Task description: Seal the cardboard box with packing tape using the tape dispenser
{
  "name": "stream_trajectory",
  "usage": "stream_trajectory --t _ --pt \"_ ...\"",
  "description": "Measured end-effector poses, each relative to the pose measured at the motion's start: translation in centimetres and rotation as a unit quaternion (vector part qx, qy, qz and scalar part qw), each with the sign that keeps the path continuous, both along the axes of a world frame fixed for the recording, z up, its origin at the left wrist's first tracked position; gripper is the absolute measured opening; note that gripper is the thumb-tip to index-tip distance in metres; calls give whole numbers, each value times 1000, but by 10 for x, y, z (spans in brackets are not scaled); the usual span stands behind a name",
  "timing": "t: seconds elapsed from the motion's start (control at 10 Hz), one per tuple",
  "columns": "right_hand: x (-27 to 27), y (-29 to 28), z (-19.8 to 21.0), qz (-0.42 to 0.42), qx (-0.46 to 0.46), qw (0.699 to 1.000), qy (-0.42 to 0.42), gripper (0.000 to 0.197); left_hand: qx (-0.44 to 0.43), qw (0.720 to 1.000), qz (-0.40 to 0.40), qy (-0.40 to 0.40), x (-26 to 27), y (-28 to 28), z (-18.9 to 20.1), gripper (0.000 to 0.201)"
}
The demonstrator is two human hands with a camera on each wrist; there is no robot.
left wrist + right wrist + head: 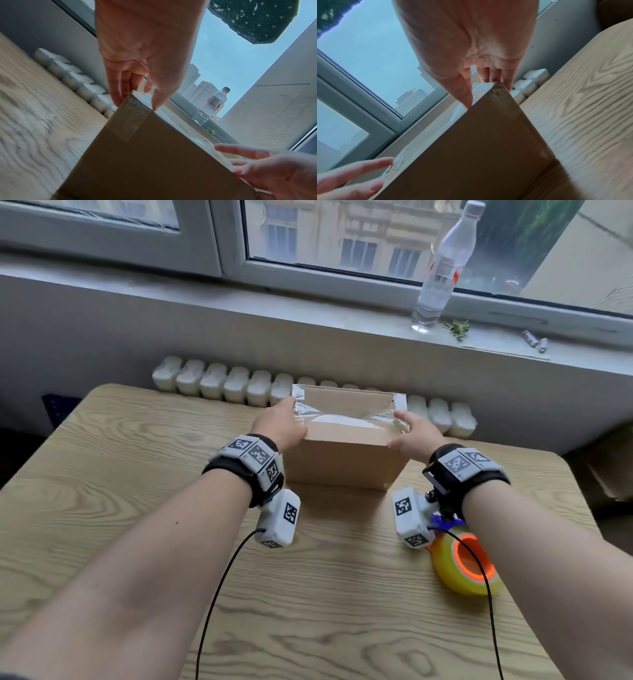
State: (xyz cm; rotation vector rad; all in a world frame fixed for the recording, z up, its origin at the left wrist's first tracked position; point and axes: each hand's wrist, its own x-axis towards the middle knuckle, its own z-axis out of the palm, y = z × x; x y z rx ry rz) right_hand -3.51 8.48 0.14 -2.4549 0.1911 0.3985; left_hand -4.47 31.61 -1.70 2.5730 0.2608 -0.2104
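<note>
A brown cardboard box (342,460) stands on the wooden table (137,474), a strip of clear tape (346,416) running across its top and down both ends. My left hand (279,422) rests on the box's left top corner, thumb on the top edge and straight fingers down the taped side (130,121). On the right top corner my right hand (416,433) lies the same way, fingers over the taped end (505,102). Neither hand holds anything. The yellow tape dispenser (462,563) with an orange core lies on the table under my right forearm.
A clear water bottle (442,268) stands on the window sill behind the box, with two small batteries (534,340) to its right. A white radiator (222,385) runs behind the table's far edge. Black cables hang from both wrist cameras.
</note>
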Motion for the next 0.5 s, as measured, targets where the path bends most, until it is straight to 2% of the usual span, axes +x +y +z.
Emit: stream_trajectory --t 0.3,0.4,0.5 --pt "0 -13 -4 45 -11 999 0 71 14 1000 7 1 1 -8 -1 65" --pt "-7 -14 -1 64 -29 998 -3 67 17 1000 -5 17 -5 -14 1 65" --pt "-9 -17 3 60 -41 997 -29 60 40 999 -17 -8 -7 -19 1 65"
